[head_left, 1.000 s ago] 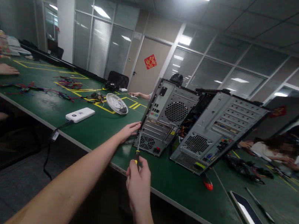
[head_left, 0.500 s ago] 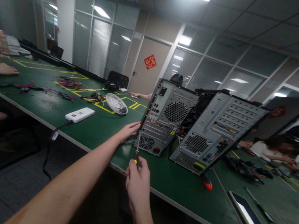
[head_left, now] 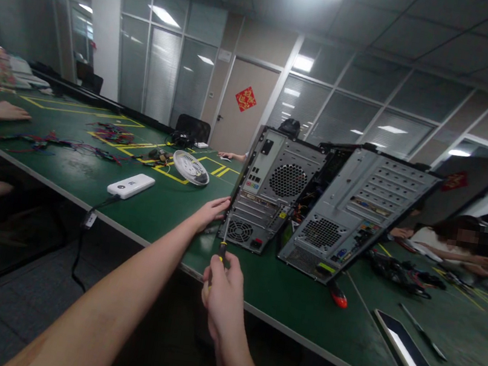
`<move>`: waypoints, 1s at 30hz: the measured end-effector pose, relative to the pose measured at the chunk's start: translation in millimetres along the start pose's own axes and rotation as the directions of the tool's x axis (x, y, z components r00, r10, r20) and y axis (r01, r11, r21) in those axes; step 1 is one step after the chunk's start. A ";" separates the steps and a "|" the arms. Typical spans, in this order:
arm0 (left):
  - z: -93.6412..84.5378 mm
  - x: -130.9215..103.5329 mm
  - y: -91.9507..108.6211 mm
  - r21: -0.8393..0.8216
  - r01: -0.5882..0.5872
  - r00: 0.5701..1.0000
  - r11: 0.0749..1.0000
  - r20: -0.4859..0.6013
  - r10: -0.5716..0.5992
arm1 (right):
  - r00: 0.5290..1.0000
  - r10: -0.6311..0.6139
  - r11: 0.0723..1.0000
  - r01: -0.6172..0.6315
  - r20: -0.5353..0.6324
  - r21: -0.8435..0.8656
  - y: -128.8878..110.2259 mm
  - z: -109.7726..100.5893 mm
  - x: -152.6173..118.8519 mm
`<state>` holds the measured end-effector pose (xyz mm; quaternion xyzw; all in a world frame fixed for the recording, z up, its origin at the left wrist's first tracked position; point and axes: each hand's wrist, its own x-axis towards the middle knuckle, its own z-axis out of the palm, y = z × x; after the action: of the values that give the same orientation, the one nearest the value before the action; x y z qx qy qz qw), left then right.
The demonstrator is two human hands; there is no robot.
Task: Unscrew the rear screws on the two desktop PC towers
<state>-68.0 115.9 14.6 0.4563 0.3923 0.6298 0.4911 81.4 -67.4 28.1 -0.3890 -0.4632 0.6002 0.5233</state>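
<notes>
A grey computer case (head_left: pixel 282 158) stands upright on the green table with its back panel, vents and ports facing me. My right hand (head_left: pixel 224 281) is wrapped round the handle of a black and yellow screwdriver (head_left: pixel 221 252). Its thin shaft points up at the lower left edge of that panel; whether the tip sits in a screw I cannot make out. Against the case's left side lies my left hand (head_left: pixel 212 214), fingers stretched out and fingertips partly hidden behind the edge. Close on the right, a second computer case (head_left: pixel 345 210) leans at a tilt.
A red and black tool handle (head_left: pixel 339 297) pokes out by the second case. Further right lie a tablet (head_left: pixel 416 363), a slim pointed tool (head_left: pixel 423 333) and black cables (head_left: pixel 400 273). Leftward are a white power bank (head_left: pixel 130 185), a round white cover (head_left: pixel 191 168) and wires. Other people sit around.
My right hand has turned slightly on the screwdriver, and the handle has shifted a little up and left. My left hand and both cases stay in place.
</notes>
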 end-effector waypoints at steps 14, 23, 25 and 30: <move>-0.7 2.4 -3.1 -0.021 -0.008 1.000 1.000 -0.010 0.008 | 0.996 0.071 0.977 -0.079 0.048 0.198 -8.6 5.2 -7.1; -0.4 1.9 -2.4 -0.023 -0.010 1.000 1.000 0.002 0.010 | 0.997 0.079 0.994 -0.078 0.005 -0.072 -5.9 -0.3 3.3; -0.3 1.8 -2.0 -0.019 -0.008 1.000 1.000 0.002 0.008 | 0.998 0.054 0.981 -0.057 -0.023 -0.184 -3.5 -3.9 7.7; 0.7 1.3 -0.7 -0.017 -0.002 1.000 1.000 -0.012 0.001 | 1.000 0.014 0.866 -0.007 0.010 -0.501 -9.6 -15.9 15.1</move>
<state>-67.2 117.4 14.3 0.4488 0.3894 0.6362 0.4922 96.9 -50.0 33.3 -0.5097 -0.6044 0.4650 0.3983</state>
